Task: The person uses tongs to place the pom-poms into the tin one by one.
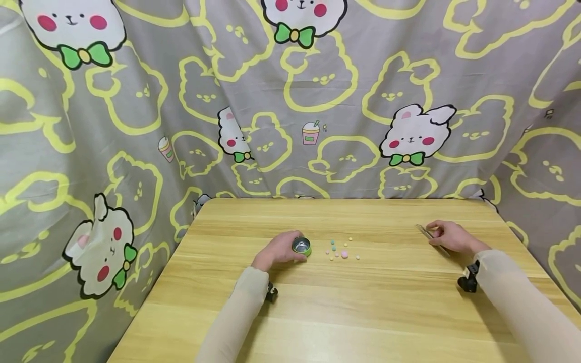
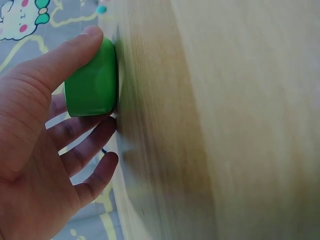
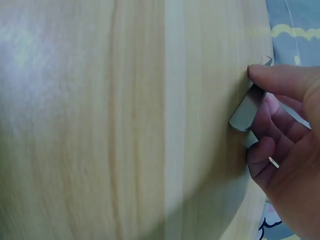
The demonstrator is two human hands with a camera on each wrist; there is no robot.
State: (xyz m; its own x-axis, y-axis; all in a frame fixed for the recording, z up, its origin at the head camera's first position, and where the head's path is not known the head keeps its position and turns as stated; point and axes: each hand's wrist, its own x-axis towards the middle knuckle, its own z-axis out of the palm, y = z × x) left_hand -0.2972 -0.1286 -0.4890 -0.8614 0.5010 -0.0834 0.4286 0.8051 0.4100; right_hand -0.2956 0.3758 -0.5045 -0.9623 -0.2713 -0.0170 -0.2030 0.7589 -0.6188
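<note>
A person's left hand holds a small green tin upright, mouth facing up, nearer the left edge of the wood-grain worktop; this grip is part-curled, thumb and fingers on opposite sides. Toward the right edge, the right hand pinches metal tweezers, grip nearly closed, tips toward the far left corner. Small pink, yellow and teal beads lie scattered between the hands, nearer the tin.

The head view looks forward and down over the table, sharing left hand and right hand with close wrist views.
</note>
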